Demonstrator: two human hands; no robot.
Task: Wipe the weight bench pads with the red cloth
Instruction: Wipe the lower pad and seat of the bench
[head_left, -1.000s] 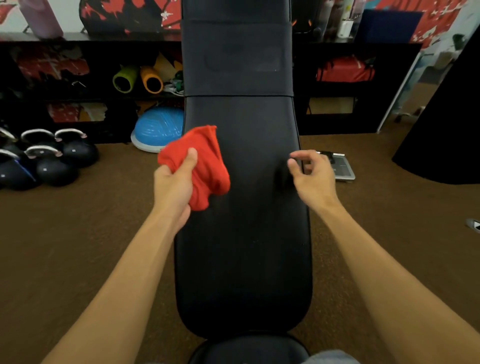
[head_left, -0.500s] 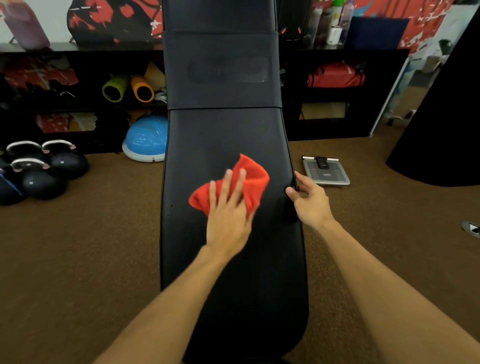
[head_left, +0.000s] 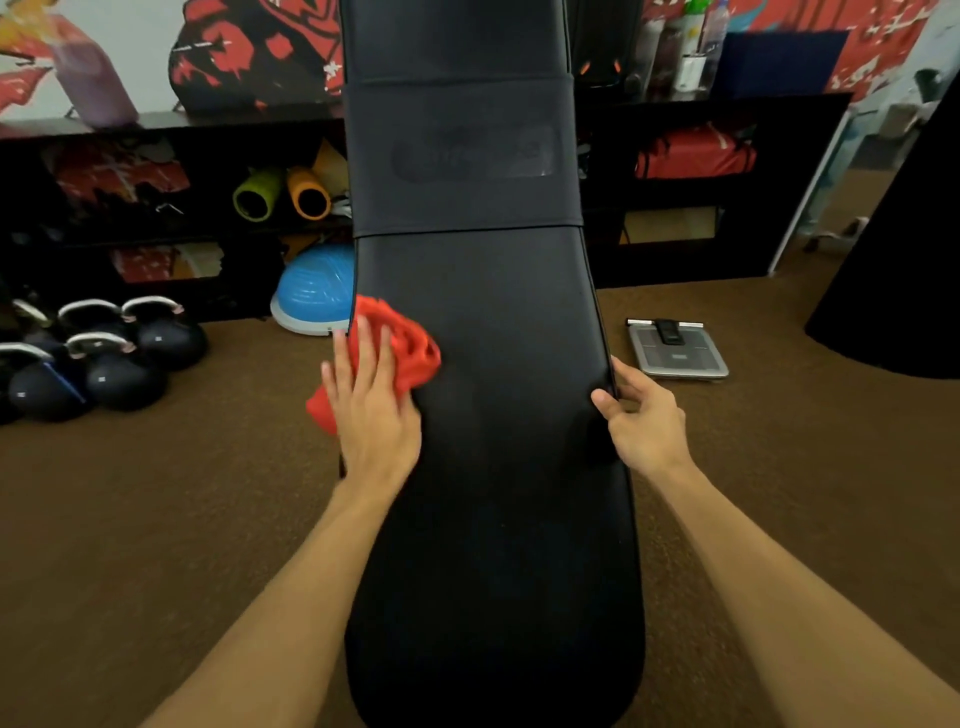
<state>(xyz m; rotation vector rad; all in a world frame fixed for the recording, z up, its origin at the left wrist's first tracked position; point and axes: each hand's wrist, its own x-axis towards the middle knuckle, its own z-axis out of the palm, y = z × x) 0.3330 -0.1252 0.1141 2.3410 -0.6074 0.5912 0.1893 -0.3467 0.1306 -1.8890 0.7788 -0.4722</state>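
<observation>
Most of the red cloth (head_left: 415, 353) is buried under the left hand (head_left: 374, 421), with only its folds past the fingers (head_left: 363, 353) showing. The pad (head_left: 493, 493) runs out of view far beyond the fingers and again behind the wrist (both forearms are likewise cut off). Its stamped mark (head_left: 472, 153) is too blurred to read.

A: Where was the red cloth (head_left: 411, 347) seen?
B: It was pressed against the left edge of the long black pad (head_left: 493, 519) by the left hand (head_left: 371, 410), fingers laid straight; one corner was hung over the side.
A: And the right hand (head_left: 641, 422)?
B: The pad's right edge was gripped by it, thumb set on top.
A: What was noted on the brown carpet (head_left: 156, 519)?
B: Kettlebells (head_left: 124, 374) and a blue dome (head_left: 317, 296) to the left, a grey scale (head_left: 678, 353) to the right
</observation>
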